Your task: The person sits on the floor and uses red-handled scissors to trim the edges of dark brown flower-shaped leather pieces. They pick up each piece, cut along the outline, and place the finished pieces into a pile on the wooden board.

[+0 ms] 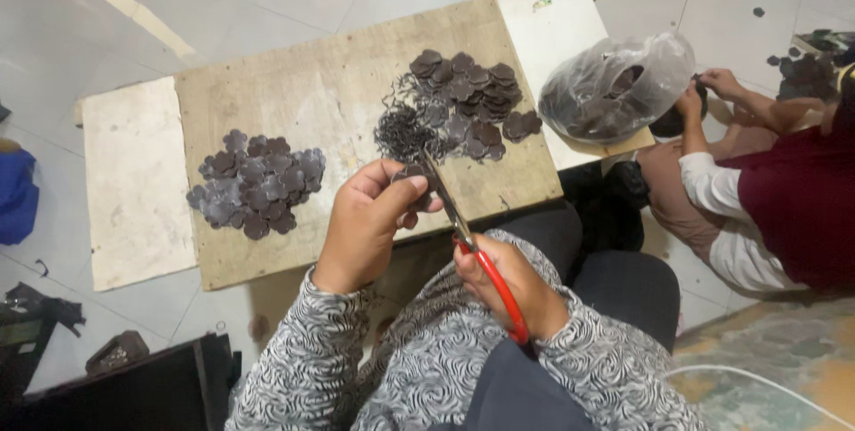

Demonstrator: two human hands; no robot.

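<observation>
My left hand (pixel 367 224) pinches a small dark flower-shaped piece (pixel 412 175) above the near edge of a wooden board (pixel 329 84). My right hand (pixel 512 281) grips red-handled scissors (pixel 492 275), whose blades reach up to that piece. On the board's left lies a pile of dark flower-shaped pieces (pixel 258 183). A second pile (pixel 472 97) sits on the right, with a heap of thin dark trimmings (pixel 403 128) beside it.
A clear plastic bag (pixel 614 88) of dark pieces rests on a white board (pixel 557 30) at the right. Another person (pixel 766 182) sits there on the tiled floor, hands by the bag. A pale board (pixel 134 182) lies left; dark bags lie at the lower left.
</observation>
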